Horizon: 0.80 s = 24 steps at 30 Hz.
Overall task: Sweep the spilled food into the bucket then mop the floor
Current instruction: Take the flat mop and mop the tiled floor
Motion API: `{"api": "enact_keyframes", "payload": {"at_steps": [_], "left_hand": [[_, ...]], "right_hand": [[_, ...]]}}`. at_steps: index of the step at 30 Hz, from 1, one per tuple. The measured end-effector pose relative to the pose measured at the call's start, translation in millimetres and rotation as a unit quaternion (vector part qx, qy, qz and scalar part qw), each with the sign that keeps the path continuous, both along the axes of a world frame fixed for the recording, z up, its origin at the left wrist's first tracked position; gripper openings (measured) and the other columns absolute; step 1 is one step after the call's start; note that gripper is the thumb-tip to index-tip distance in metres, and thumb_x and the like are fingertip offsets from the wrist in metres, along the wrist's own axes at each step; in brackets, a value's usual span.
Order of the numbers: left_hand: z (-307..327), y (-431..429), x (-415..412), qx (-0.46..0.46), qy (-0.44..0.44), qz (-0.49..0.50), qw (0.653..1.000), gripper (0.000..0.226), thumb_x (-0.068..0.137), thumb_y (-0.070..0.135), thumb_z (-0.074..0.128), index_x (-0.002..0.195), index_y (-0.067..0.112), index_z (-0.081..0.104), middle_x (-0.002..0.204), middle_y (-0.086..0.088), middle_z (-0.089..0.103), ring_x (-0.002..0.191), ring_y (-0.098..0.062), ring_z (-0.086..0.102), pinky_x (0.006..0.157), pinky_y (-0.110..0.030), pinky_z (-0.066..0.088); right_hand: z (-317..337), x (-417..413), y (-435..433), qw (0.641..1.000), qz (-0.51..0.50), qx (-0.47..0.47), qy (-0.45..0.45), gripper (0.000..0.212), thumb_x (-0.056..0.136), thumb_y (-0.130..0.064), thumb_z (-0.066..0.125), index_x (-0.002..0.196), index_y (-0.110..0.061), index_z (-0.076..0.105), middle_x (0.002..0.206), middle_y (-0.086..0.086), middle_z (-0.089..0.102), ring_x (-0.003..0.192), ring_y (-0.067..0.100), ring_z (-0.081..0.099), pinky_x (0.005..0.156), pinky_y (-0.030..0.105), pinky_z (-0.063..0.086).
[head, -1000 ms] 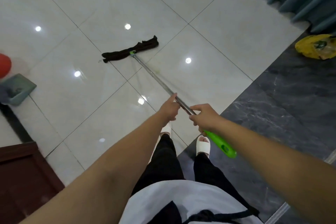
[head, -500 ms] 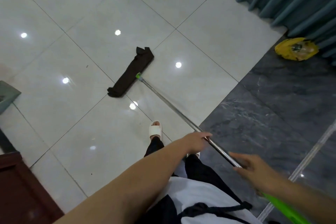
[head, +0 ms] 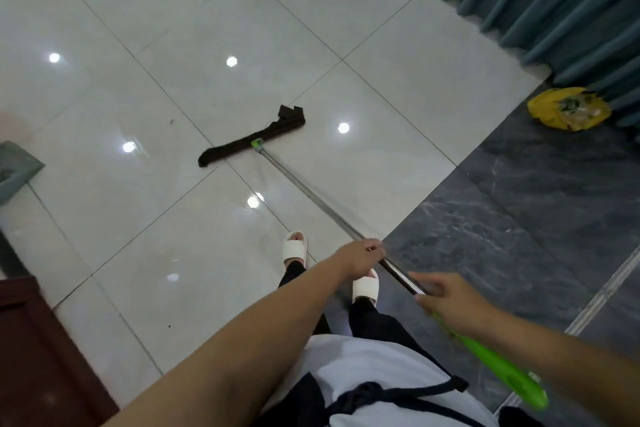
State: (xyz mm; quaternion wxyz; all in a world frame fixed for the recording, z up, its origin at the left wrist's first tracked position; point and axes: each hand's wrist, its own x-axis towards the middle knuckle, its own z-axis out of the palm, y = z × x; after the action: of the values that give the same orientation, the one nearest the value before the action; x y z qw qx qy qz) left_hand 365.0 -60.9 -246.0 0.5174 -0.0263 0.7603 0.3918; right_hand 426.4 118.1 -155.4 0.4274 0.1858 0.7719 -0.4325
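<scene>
I hold a flat mop by its long metal handle (head: 311,199). Its dark brown mop head (head: 252,141) lies flat on the white tiled floor (head: 166,225), ahead of my feet. My left hand (head: 363,255) is closed around the shaft in the middle. Lower down the shaft, my right hand (head: 450,302) grips it just above the green end grip (head: 498,367). A grey-green dustpan (head: 17,172) shows partly at the left edge. No bucket is in view.
A yellow plastic bag (head: 568,109) lies on the dark marble floor strip (head: 519,211) at the right, beside teal curtains (head: 554,0). A dark red wooden piece of furniture (head: 38,357) fills the bottom left corner. My feet in white slippers (head: 294,246) stand behind the mop.
The mop head was drawn back toward me, then swung from steeply slanted to more crosswise. My hands slid back with the handle. The view shifted and the dustpan moved toward the left edge.
</scene>
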Motion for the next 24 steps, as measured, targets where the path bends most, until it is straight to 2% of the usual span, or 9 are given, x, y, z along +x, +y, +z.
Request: {"api": "enact_keyframes", "payload": {"at_steps": [2,4,7,11,13,15,16,19,24], "left_hand": [[-3,-30,-20,-0.033,0.026,0.053,0.998,0.047,0.102,0.035,0.039,0.146,0.02,0.042,0.152,-0.004,0.04,0.139,-0.023,0.038,0.112,-0.029,0.026],[-4,-61,-41,-0.054,0.045,0.112,0.991,0.045,0.102,0.033,0.04,0.145,0.021,0.043,0.151,-0.005,0.042,0.137,-0.023,0.04,0.111,-0.029,0.028],[0,-105,-71,-0.045,0.049,0.2,0.978,0.045,0.1,0.032,0.046,0.144,0.023,0.046,0.149,-0.006,0.044,0.135,-0.023,0.042,0.113,-0.033,0.033],[8,-149,-101,-0.029,0.032,0.24,0.97,0.053,0.098,0.035,0.047,0.149,0.035,0.033,0.146,-0.016,0.045,0.134,-0.029,0.044,0.11,-0.046,0.039],[10,-165,-115,-0.022,0.021,0.257,0.966,0.057,0.096,0.033,0.047,0.149,0.04,0.028,0.123,-0.016,0.058,0.112,-0.028,0.056,0.1,-0.045,0.046],[14,-180,-128,-0.006,0.013,0.285,0.958,0.057,0.096,0.03,0.047,0.149,0.042,0.027,0.096,-0.008,0.053,0.084,-0.021,0.051,0.081,-0.039,0.048],[15,-187,-134,0.001,0.012,0.296,0.955,0.057,0.097,0.029,0.045,0.149,0.043,0.027,0.095,-0.006,0.05,0.082,-0.019,0.048,0.078,-0.038,0.047],[22,-209,-149,0.014,0.01,0.312,0.95,0.05,0.099,0.028,0.041,0.146,0.042,0.031,0.102,-0.004,0.051,0.09,-0.02,0.05,0.081,-0.036,0.048],[26,-239,-164,0.015,0.004,0.314,0.949,0.04,0.1,0.03,0.042,0.139,0.032,0.049,0.113,-0.004,0.052,0.097,-0.023,0.051,0.078,-0.033,0.047]], "right_hand": [[-14,-33,-36,1.0,0.004,-0.015,-0.006,0.038,0.092,-0.002,0.059,0.113,-0.03,0.073,0.068,0.011,0.057,0.038,0.013,0.046,0.039,0.021,0.038],[-31,-67,-75,1.0,-0.003,-0.011,-0.019,0.038,0.094,-0.007,0.057,0.131,-0.018,0.061,0.069,0.013,0.054,0.029,0.014,0.042,0.033,0.021,0.035],[-41,-113,-129,1.0,0.009,-0.012,-0.021,0.045,0.094,-0.011,0.056,0.138,-0.02,0.054,0.073,0.014,0.058,0.033,0.016,0.045,0.037,0.021,0.038],[-41,-170,-177,0.999,0.025,-0.007,-0.018,0.048,0.094,-0.007,0.054,0.141,-0.018,0.051,0.075,0.015,0.054,0.045,0.022,0.044,0.039,0.023,0.036],[-37,-195,-196,0.999,0.04,0.002,-0.006,0.051,0.094,-0.006,0.055,0.144,-0.016,0.047,0.076,0.016,0.054,0.048,0.023,0.046,0.041,0.025,0.038],[-33,-216,-213,0.999,0.052,0.008,0.002,0.054,0.094,-0.005,0.055,0.146,-0.015,0.045,0.076,0.016,0.054,0.05,0.024,0.046,0.042,0.026,0.039],[-32,-225,-221,0.998,0.06,0.012,0.003,0.054,0.094,-0.005,0.055,0.146,-0.015,0.044,0.075,0.015,0.054,0.049,0.023,0.045,0.043,0.026,0.039],[-28,-242,-238,0.996,0.083,0.026,0.001,0.053,0.094,-0.005,0.055,0.145,-0.017,0.045,0.073,0.014,0.052,0.049,0.023,0.043,0.044,0.026,0.039],[-20,-252,-235,0.991,0.126,0.055,0.004,0.05,0.093,-0.007,0.057,0.142,-0.019,0.051,0.073,0.016,0.052,0.045,0.022,0.042,0.041,0.024,0.036]]}}
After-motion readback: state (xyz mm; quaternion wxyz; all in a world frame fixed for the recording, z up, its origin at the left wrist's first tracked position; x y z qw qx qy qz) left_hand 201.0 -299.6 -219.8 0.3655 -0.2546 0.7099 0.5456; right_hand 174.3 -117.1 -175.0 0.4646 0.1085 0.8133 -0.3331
